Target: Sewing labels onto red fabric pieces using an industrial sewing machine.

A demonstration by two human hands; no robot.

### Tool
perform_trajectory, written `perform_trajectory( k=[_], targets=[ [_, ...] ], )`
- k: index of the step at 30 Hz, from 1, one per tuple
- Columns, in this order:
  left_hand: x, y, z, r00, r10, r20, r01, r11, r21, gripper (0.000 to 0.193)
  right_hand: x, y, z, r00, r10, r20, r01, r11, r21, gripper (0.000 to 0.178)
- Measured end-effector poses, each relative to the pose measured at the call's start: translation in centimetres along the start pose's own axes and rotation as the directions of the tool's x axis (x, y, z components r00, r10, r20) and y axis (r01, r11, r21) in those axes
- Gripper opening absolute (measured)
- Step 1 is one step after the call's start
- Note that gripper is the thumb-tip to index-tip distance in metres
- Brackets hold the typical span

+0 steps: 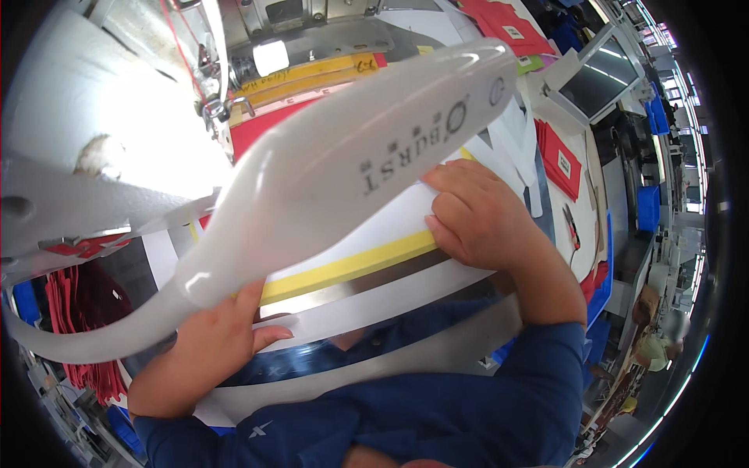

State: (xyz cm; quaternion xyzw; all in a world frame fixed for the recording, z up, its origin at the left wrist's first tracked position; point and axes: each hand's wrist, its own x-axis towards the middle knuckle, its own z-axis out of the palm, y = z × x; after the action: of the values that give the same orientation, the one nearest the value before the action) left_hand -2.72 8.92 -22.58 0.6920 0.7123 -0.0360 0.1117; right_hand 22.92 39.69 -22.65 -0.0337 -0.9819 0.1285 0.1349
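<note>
A white sheet with a yellow strip (359,261) along its near edge lies in front of me, partly covered by a white lamp head (343,148). My right hand (484,214) has its fingers curled over the sheet's right end, closed on it. At the near left, my left hand (218,331) rests by the other end of the yellow strip. Its thumb and forefinger are spread apart, while the lamp hides part of the fingers. Beyond the sheet, red material (265,129) lies under the machine beside a yellow ruler-like bar (312,74).
A brightly lit sewing machine body (101,117) fills the left. The lamp's gooseneck (117,339) curves across the lower left. Red pieces hang (86,327) below the machine. On the right lie red labelled pieces (558,160), snips (573,230) and a dark-screened panel (605,78).
</note>
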Motion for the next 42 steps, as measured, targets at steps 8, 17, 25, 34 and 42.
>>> perform_trajectory(
  k=[8, 17, 25, 34, 42],
  targets=[
    [0.3, 0.8, -0.3, 0.994, -0.076, -0.082, 0.07, 0.995, -0.068, 0.091, -0.5, -0.7, -0.3, 0.994, 0.029, 0.101, -0.022, 0.998, -0.062, 0.019],
    [0.8, 0.8, 0.3, 0.976, -0.023, -0.215, 0.009, 0.998, -0.063, 0.09, 0.5, -0.9, -0.4, 0.997, 0.011, 0.072, -0.007, 0.999, -0.051, 0.016],
    [0.5, 0.5, 0.1, 0.983, -0.042, -0.179, 0.031, 0.997, -0.065, 0.093, 0.6, -1.3, -0.4, 0.994, 0.037, 0.105, -0.025, 0.993, -0.113, 0.022],
    [2.3, -0.3, -1.1, 0.977, -0.118, -0.176, 0.092, 0.985, -0.148, 0.097, 0.0, -0.9, -0.6, 0.989, 0.078, 0.122, -0.064, 0.991, -0.115, 0.021],
    [6.7, -0.7, -1.5, 0.978, -0.189, -0.089, 0.167, 0.963, -0.211, 0.094, -0.2, -0.2, -0.4, 0.999, -0.013, 0.051, 0.015, 0.999, -0.039, 0.025]
  ],
)
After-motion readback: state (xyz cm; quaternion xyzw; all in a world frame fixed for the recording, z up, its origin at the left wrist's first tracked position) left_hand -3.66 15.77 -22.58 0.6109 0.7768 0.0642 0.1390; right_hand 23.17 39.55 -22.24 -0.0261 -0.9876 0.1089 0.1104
